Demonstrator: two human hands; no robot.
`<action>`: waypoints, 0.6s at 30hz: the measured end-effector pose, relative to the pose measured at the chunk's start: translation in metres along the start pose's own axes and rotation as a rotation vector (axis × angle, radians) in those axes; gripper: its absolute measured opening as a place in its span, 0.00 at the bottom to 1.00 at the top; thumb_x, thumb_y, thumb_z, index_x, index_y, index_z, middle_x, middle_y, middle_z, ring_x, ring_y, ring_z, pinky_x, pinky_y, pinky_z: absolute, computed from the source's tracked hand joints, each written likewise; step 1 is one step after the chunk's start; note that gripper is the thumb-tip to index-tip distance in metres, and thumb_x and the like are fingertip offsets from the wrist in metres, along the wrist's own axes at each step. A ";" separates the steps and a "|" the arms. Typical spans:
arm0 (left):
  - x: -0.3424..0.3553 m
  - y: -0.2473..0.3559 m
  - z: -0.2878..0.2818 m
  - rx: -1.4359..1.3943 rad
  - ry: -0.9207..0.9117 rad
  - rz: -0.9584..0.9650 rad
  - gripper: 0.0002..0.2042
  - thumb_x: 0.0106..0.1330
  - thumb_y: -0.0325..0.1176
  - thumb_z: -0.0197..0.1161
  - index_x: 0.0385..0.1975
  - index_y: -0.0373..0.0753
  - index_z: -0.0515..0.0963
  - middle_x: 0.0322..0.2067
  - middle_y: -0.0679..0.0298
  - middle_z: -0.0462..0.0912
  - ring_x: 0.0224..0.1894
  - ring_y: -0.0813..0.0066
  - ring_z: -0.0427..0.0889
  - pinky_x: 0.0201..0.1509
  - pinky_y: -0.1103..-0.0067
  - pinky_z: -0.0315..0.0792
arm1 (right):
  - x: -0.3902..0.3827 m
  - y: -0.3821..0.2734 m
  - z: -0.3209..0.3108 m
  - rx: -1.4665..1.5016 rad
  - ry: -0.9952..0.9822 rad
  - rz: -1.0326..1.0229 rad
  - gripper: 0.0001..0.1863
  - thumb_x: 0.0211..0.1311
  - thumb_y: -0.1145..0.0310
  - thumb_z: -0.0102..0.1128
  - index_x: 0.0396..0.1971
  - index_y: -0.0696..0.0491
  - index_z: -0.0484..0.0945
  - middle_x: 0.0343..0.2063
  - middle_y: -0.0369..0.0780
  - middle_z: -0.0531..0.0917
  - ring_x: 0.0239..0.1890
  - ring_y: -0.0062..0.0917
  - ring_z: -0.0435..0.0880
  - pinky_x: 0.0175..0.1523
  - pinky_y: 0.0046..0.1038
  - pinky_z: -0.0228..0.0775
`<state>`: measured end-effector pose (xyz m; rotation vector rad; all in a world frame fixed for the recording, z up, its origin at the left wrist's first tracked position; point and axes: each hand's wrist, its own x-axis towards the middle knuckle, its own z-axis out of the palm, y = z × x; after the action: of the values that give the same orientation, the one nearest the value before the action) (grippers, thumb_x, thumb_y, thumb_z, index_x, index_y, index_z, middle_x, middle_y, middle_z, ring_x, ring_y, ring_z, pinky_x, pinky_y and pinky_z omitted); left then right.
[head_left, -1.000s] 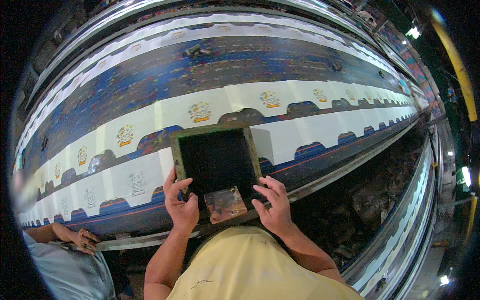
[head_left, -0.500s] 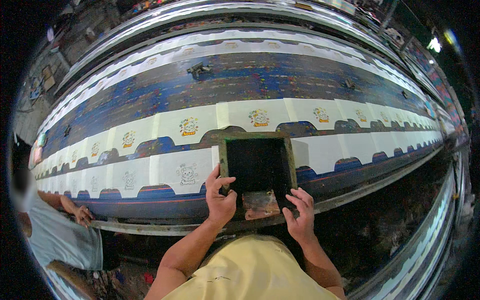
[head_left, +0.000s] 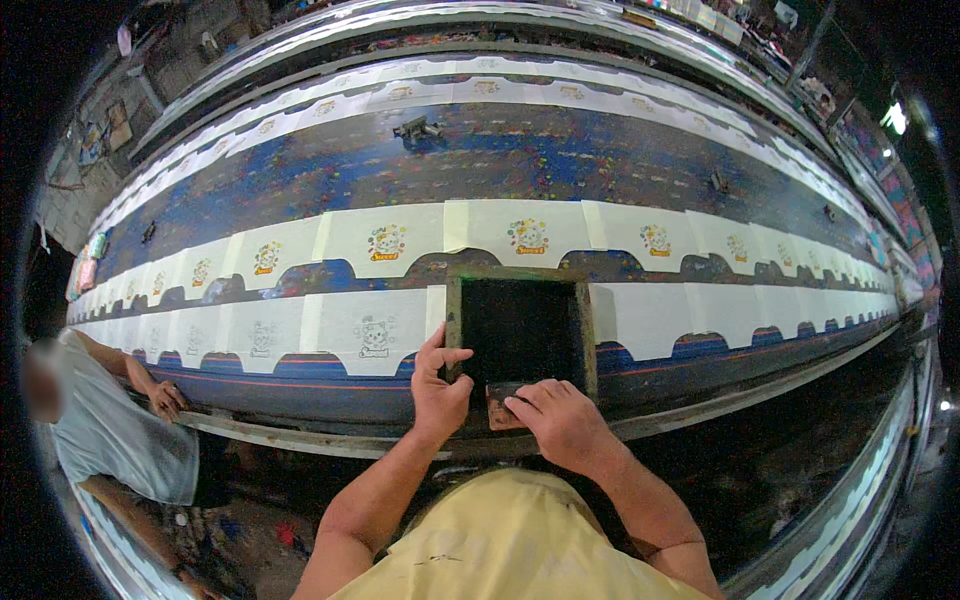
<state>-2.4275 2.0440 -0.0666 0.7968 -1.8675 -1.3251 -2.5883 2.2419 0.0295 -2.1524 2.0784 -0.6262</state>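
Observation:
A screen printing frame [head_left: 587,335] with wooden rails and a dark mesh lies over the near row of cut white fabric pieces. My left hand [head_left: 440,395] grips its left rail near the lower corner, thumb and fingers bent round the edge. At the frame's near end is a squeegee [head_left: 498,408], a flat reddish-brown block. My right hand [head_left: 562,425] has its fingers closed over the right part of that block and hides it. Just left of the frame, a fabric piece [head_left: 345,335] carries a dark outline print of a cartoon animal.
Beyond lies a row of pieces with coloured prints [head_left: 530,235]. A small dark metal object [head_left: 417,130] sits on the paint-stained blue table [head_left: 330,160]. A rail [head_left: 300,437] borders the near edge. At left, a person in a pale shirt [head_left: 130,420] rests a hand on it.
My right hand has moved left from beside the frame's right corner and closed on the squeegee. My left hand stays on the frame. The whole view has shifted slightly.

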 end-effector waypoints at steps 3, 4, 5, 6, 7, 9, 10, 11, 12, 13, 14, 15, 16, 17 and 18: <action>-0.001 -0.001 0.002 0.024 0.019 -0.019 0.18 0.61 0.18 0.68 0.50 0.41 0.90 0.80 0.41 0.73 0.82 0.44 0.72 0.83 0.59 0.67 | 0.023 0.027 -0.026 0.067 -0.091 -0.052 0.19 0.63 0.76 0.66 0.54 0.58 0.88 0.49 0.48 0.89 0.55 0.47 0.87 0.62 0.46 0.81; -0.001 -0.002 0.002 0.072 0.031 -0.007 0.17 0.63 0.18 0.68 0.50 0.41 0.90 0.80 0.40 0.73 0.82 0.44 0.73 0.82 0.60 0.68 | 0.035 0.039 -0.034 0.138 -0.127 -0.043 0.19 0.64 0.78 0.65 0.54 0.58 0.88 0.47 0.50 0.90 0.54 0.49 0.88 0.62 0.48 0.81; 0.000 -0.002 0.002 0.010 0.036 -0.019 0.17 0.64 0.18 0.68 0.51 0.41 0.90 0.79 0.41 0.73 0.81 0.44 0.74 0.82 0.60 0.68 | 0.047 0.049 -0.038 0.158 -0.175 -0.005 0.19 0.65 0.78 0.64 0.55 0.58 0.88 0.47 0.50 0.90 0.54 0.50 0.88 0.62 0.48 0.81; 0.001 -0.002 0.001 -0.032 0.047 -0.016 0.16 0.66 0.18 0.68 0.51 0.40 0.90 0.79 0.41 0.74 0.80 0.45 0.74 0.82 0.60 0.68 | 0.060 0.059 -0.042 0.176 -0.212 0.032 0.19 0.65 0.79 0.64 0.56 0.57 0.88 0.48 0.49 0.90 0.55 0.50 0.88 0.62 0.49 0.81; 0.002 -0.003 0.001 -0.076 0.063 -0.034 0.15 0.68 0.18 0.68 0.52 0.40 0.90 0.78 0.41 0.75 0.80 0.45 0.75 0.82 0.61 0.69 | 0.071 0.069 -0.044 0.191 -0.238 0.065 0.19 0.66 0.79 0.63 0.56 0.57 0.88 0.49 0.49 0.90 0.55 0.51 0.87 0.63 0.49 0.81; 0.004 -0.004 -0.002 -0.112 0.047 -0.033 0.15 0.71 0.18 0.68 0.53 0.40 0.89 0.77 0.42 0.76 0.78 0.45 0.77 0.82 0.61 0.69 | 0.096 0.087 -0.042 0.126 -0.141 0.077 0.20 0.67 0.80 0.62 0.57 0.56 0.88 0.50 0.49 0.90 0.56 0.51 0.87 0.64 0.49 0.80; 0.005 -0.004 -0.003 -0.119 0.041 -0.048 0.14 0.72 0.18 0.67 0.54 0.39 0.89 0.76 0.42 0.77 0.77 0.46 0.78 0.81 0.61 0.69 | 0.106 0.094 -0.038 0.093 -0.087 0.089 0.21 0.67 0.81 0.61 0.58 0.55 0.88 0.50 0.49 0.90 0.56 0.52 0.87 0.65 0.50 0.80; 0.006 -0.005 -0.004 -0.106 0.038 -0.023 0.15 0.72 0.18 0.68 0.54 0.39 0.88 0.76 0.42 0.77 0.77 0.46 0.79 0.81 0.61 0.69 | 0.114 0.099 -0.033 0.076 -0.024 0.099 0.21 0.67 0.81 0.61 0.58 0.55 0.88 0.50 0.49 0.90 0.56 0.52 0.87 0.65 0.50 0.80; 0.007 -0.005 -0.005 -0.082 0.037 -0.001 0.15 0.71 0.18 0.68 0.55 0.39 0.88 0.75 0.43 0.78 0.76 0.46 0.79 0.81 0.61 0.70 | 0.121 0.103 -0.029 0.059 0.040 0.117 0.21 0.67 0.81 0.60 0.58 0.55 0.88 0.51 0.49 0.90 0.57 0.52 0.87 0.66 0.50 0.80; 0.008 -0.005 -0.006 -0.052 0.038 0.019 0.16 0.71 0.17 0.68 0.56 0.39 0.88 0.74 0.43 0.78 0.76 0.46 0.79 0.81 0.61 0.70 | 0.124 0.105 -0.025 0.031 0.073 0.180 0.22 0.67 0.82 0.60 0.59 0.55 0.89 0.51 0.50 0.90 0.57 0.52 0.87 0.66 0.50 0.80; 0.009 -0.004 -0.007 -0.031 0.028 0.026 0.16 0.71 0.17 0.68 0.56 0.39 0.88 0.74 0.43 0.78 0.76 0.46 0.80 0.80 0.62 0.71 | 0.122 0.105 -0.023 0.044 0.061 0.179 0.23 0.67 0.82 0.60 0.60 0.55 0.89 0.51 0.49 0.90 0.58 0.51 0.87 0.67 0.50 0.80; 0.010 -0.004 -0.008 -0.004 0.020 0.033 0.16 0.70 0.17 0.68 0.56 0.39 0.88 0.74 0.43 0.78 0.76 0.46 0.80 0.80 0.62 0.71 | 0.119 0.102 -0.020 0.041 0.069 0.141 0.23 0.65 0.81 0.60 0.59 0.55 0.89 0.50 0.49 0.90 0.57 0.51 0.87 0.67 0.50 0.80; 0.011 -0.003 -0.009 0.028 0.015 0.036 0.17 0.70 0.17 0.69 0.56 0.39 0.88 0.74 0.43 0.78 0.75 0.47 0.80 0.80 0.62 0.71 | 0.113 0.096 -0.016 0.030 0.061 0.136 0.23 0.64 0.81 0.60 0.58 0.55 0.89 0.49 0.49 0.89 0.56 0.51 0.87 0.66 0.50 0.80; 0.011 -0.001 -0.009 0.020 0.013 0.035 0.17 0.69 0.16 0.69 0.56 0.39 0.88 0.74 0.43 0.79 0.76 0.47 0.80 0.80 0.62 0.72 | 0.106 0.089 -0.012 0.017 0.049 0.151 0.24 0.62 0.80 0.60 0.58 0.55 0.89 0.48 0.50 0.89 0.54 0.52 0.87 0.65 0.50 0.80; 0.011 0.000 -0.010 0.017 0.015 0.032 0.18 0.69 0.16 0.69 0.57 0.39 0.88 0.74 0.44 0.80 0.76 0.48 0.80 0.80 0.62 0.72 | 0.097 0.079 -0.009 0.006 0.038 0.136 0.23 0.63 0.80 0.61 0.58 0.55 0.89 0.48 0.48 0.89 0.55 0.50 0.87 0.65 0.49 0.80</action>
<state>-2.4260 2.0299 -0.0621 0.7801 -1.8743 -1.2818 -2.6667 2.1435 0.0336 -1.9899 2.2156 -0.6612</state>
